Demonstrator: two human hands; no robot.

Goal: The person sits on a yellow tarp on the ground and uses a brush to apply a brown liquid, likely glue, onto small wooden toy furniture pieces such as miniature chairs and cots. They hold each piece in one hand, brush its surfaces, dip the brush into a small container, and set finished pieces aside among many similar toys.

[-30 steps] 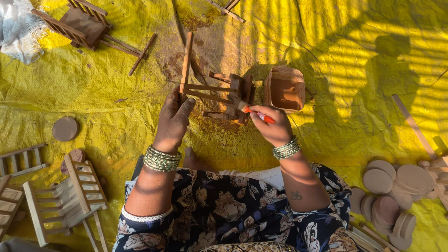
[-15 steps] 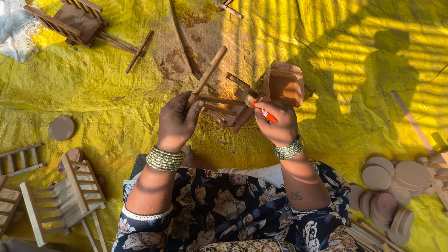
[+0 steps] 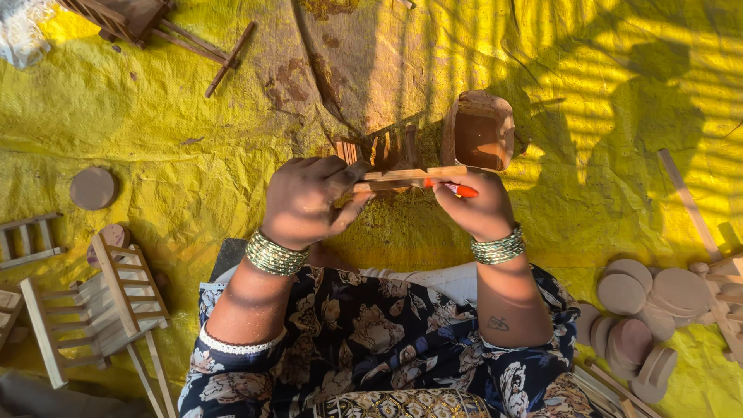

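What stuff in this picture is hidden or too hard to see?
Head view only:
- Small wooden frame: the left hand and shadow cover much of it.
- Orange-handled tool: its tip is behind the right hand.
- Square container: its contents are lost in shadow.
- Slatted wooden piece: cut off by the top edge.

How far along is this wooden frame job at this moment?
Done, apparently: bare slatted frames stacked at the person's left. In hand: the left hand grips a small wooden frame while the right hand holds an orange-handled tool against it, beside a brown-stained container. Left: wooden discs lie loose at the right.
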